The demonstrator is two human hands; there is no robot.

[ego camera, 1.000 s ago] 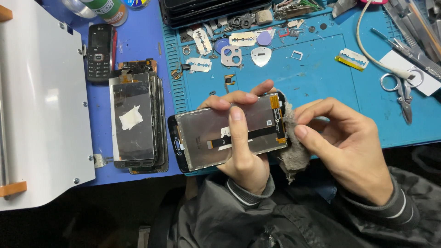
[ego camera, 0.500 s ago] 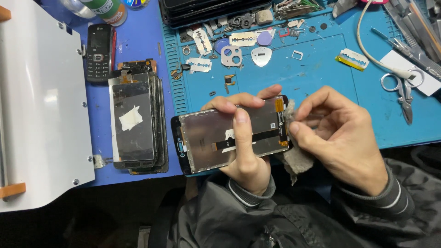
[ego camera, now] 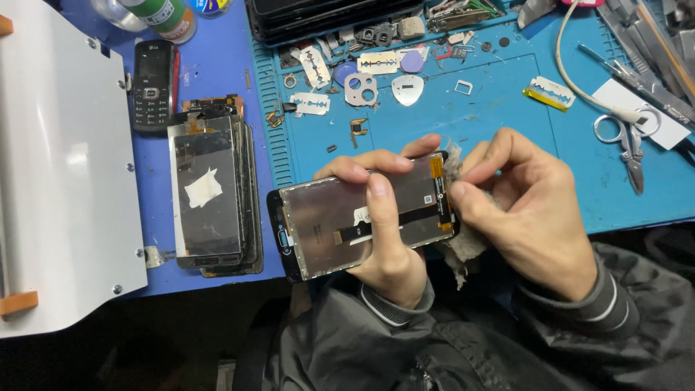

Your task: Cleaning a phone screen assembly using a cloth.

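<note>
Head view: screen stack point(ego camera: 213, 192) left of held phone panel point(ego camera: 362, 217).

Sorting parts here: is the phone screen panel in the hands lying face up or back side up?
Back side up: the screen panel in the left hand shows its grey metal backing and flex ribbon.

Frayed grey cloth point(ego camera: 463, 250), glossy metal panel point(ego camera: 326, 224)

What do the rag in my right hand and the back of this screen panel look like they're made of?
The rag looks like woven cloth, grey and matte, going by its frayed edges. The screen panel back looks like thin sheet metal with a dull satin sheen; a black flex ribbon, probably plastic film, crosses it.
</note>
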